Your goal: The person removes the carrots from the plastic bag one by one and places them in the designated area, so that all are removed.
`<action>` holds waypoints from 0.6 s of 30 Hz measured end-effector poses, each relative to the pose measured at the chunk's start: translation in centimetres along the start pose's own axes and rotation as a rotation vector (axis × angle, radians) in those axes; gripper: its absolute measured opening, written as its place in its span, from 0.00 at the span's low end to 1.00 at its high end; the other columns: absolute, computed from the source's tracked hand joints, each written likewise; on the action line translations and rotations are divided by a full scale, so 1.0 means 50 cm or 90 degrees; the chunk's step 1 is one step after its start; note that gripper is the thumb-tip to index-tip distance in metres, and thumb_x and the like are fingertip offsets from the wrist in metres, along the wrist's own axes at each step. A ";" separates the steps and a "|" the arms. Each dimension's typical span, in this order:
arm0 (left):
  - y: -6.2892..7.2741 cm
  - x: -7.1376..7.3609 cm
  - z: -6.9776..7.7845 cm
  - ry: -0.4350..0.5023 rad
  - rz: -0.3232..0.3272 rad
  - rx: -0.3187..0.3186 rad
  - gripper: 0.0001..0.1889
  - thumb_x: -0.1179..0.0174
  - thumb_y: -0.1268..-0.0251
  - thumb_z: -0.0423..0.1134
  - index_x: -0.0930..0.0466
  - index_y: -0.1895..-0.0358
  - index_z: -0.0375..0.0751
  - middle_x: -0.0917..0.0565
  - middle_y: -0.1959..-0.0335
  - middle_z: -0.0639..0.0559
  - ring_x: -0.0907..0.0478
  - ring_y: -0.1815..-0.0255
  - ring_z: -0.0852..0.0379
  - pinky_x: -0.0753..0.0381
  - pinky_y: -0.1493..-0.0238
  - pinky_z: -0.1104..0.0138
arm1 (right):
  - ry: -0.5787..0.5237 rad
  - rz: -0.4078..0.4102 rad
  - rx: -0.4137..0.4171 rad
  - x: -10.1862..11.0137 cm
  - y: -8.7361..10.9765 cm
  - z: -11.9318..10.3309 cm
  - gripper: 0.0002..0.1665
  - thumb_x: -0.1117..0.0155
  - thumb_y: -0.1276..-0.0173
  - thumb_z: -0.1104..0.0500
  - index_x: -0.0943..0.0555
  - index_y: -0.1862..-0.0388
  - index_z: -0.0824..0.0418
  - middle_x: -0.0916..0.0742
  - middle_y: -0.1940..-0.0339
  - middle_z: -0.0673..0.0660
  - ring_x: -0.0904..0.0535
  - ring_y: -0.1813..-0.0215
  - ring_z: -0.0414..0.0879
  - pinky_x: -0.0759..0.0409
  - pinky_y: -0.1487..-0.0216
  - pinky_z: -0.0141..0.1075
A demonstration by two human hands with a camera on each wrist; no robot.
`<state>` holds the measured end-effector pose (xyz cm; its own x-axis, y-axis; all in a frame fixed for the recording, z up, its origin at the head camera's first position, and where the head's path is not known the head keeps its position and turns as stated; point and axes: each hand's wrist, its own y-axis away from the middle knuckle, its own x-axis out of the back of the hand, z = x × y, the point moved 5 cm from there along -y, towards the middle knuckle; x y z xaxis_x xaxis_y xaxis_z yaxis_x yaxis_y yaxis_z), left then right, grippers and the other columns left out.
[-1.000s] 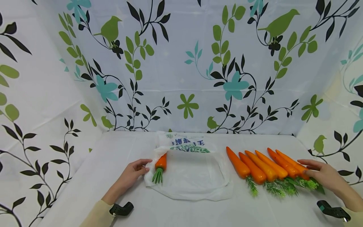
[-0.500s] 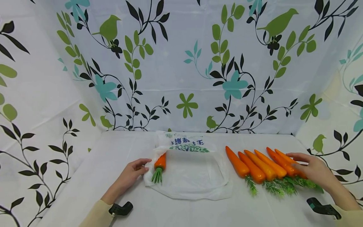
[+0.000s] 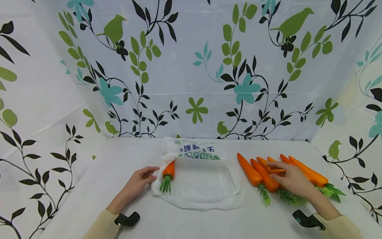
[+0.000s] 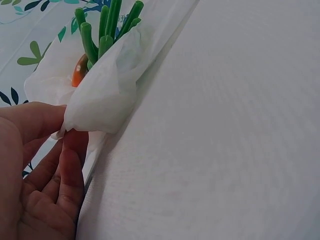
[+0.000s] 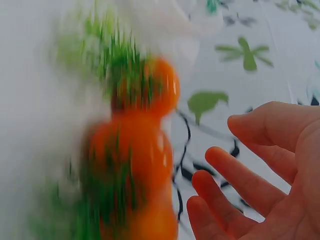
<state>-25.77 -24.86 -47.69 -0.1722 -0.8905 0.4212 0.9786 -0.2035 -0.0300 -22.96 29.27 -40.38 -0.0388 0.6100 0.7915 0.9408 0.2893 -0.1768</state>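
Note:
My left hand (image 3: 137,184) pinches the left edge of a thin white plastic bag (image 3: 206,196) between thumb and finger; the left wrist view shows the gathered plastic (image 4: 102,102) at the fingertips. In the bag's mouth lies a carrot (image 3: 169,170) with cut green stems (image 4: 105,40) pointing out. To the right, several orange carrots (image 3: 247,169) with leafy tops lie side by side. Over the middle of this row is my right hand (image 3: 295,182), hiding parts of some carrots. The right wrist view shows its fingers (image 5: 250,182) spread and holding nothing, beside blurred carrots (image 5: 132,150).
A white cloth covers the table (image 3: 209,225). Behind and at the sides hangs a white curtain (image 3: 179,66) printed with leaves, birds and flowers. Black wrist devices (image 3: 127,219) sit on both forearms.
My right hand has moved left along the carrot row, from its right end to over its middle, uncovering the rightmost carrot. The left hand and the bag have not moved.

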 end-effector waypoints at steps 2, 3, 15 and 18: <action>-0.001 -0.001 0.000 -0.004 0.000 -0.001 0.19 0.38 0.29 0.41 0.22 0.37 0.44 0.20 0.52 0.46 0.27 0.57 0.50 0.29 0.64 0.68 | -0.015 -0.005 0.012 -0.021 -0.009 -0.018 0.22 0.33 0.32 0.61 0.20 0.39 0.60 0.16 0.44 0.63 0.18 0.51 0.59 0.19 0.57 0.41; -0.001 -0.002 0.000 -0.005 0.001 0.000 0.19 0.38 0.29 0.41 0.22 0.37 0.44 0.20 0.52 0.46 0.27 0.57 0.49 0.29 0.65 0.68 | -0.021 -0.011 0.020 -0.032 -0.014 -0.029 0.22 0.32 0.32 0.62 0.20 0.39 0.61 0.17 0.43 0.62 0.18 0.50 0.59 0.19 0.55 0.42; 0.001 -0.004 0.003 -0.004 0.003 0.004 0.19 0.39 0.29 0.40 0.22 0.37 0.44 0.20 0.51 0.46 0.27 0.58 0.50 0.30 0.65 0.68 | -0.077 -0.100 0.129 -0.169 -0.086 -0.150 0.19 0.33 0.35 0.66 0.17 0.45 0.60 0.14 0.50 0.55 0.20 0.53 0.46 0.19 0.54 0.37; 0.000 -0.003 0.003 -0.001 0.003 0.001 0.19 0.39 0.29 0.39 0.22 0.37 0.43 0.20 0.52 0.45 0.27 0.59 0.50 0.31 0.66 0.68 | -0.086 -0.122 0.153 -0.196 -0.102 -0.179 0.18 0.32 0.34 0.66 0.17 0.45 0.60 0.14 0.50 0.55 0.21 0.55 0.45 0.20 0.56 0.35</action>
<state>-25.74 -24.67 -47.60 -0.1678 -0.8910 0.4220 0.9795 -0.1991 -0.0310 -24.35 15.20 -42.00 -0.2661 0.6153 0.7420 0.8068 0.5634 -0.1779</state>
